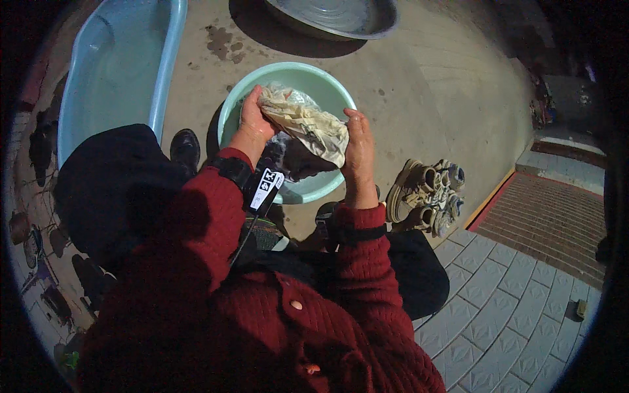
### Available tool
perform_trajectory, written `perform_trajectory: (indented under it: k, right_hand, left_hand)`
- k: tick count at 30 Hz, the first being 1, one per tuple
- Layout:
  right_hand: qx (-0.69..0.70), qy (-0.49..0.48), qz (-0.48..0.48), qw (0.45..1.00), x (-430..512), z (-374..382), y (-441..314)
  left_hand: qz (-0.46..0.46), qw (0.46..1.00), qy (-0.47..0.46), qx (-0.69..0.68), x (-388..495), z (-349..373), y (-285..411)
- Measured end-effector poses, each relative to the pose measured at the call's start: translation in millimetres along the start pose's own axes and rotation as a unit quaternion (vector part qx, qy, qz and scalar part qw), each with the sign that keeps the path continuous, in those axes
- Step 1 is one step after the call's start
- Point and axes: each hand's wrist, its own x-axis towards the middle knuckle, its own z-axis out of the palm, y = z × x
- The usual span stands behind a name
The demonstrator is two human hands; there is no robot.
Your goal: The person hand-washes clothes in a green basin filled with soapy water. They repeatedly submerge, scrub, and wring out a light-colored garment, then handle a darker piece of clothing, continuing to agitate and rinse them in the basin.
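A wet, crumpled cream-coloured cloth (307, 123) stretches between my two hands above a light green plastic basin (287, 71). My left hand (255, 123) grips its left end, with the thumb along the edge. At the other end, my right hand (360, 147) holds the cloth near the basin's right rim. Beneath it, sudsy water (302, 98) shows in the basin, along with a dark wet fabric (295, 157). My hands partly cover the basin's sides.
A blue plastic tub (113, 73) with water stands at the left. A large metal basin (339, 14) is at the top. Several shoes (427, 196) sit right of my knees, near a brown mat (545, 211) and grey tiles (491, 314). A black shoe (185, 151) is beside the tub.
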Motion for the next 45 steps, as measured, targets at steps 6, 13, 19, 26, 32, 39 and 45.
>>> perform_trajectory:
  k: [6, 13, 19, 26, 32, 39, 45]
  right_hand:
    - [0.012, 0.021, -0.002, 1.000, 12, -10, 26]
    - [0.106, 0.060, 0.033, 0.992, 16, -16, 34]
    - [0.075, 0.021, 0.049, 0.996, 25, -8, 51]
    - [-0.064, -0.020, 0.009, 0.998, 24, 5, 50]
    - [-0.028, -0.023, 0.037, 0.999, 18, 9, 44]
    - [-0.094, -0.026, 0.039, 0.994, 15, 11, 38]
    - [-0.105, -0.087, -0.027, 0.990, 16, 11, 36]
  left_hand:
    - [-0.007, 0.999, -0.048, 0.020, -3, 4, 7]
    - [0.026, 0.975, -0.057, 0.212, -3, 31, 0]
    - [0.064, 0.950, 0.013, 0.306, -17, 53, -20]
    - [-0.003, 0.925, -0.035, 0.377, -29, 69, -24]
    - [-0.006, 0.932, 0.016, 0.363, -32, 69, -17]
    - [-0.010, 0.950, 0.087, 0.301, -9, 41, -9]
    - [-0.057, 0.972, 0.123, 0.194, 5, 19, -6]
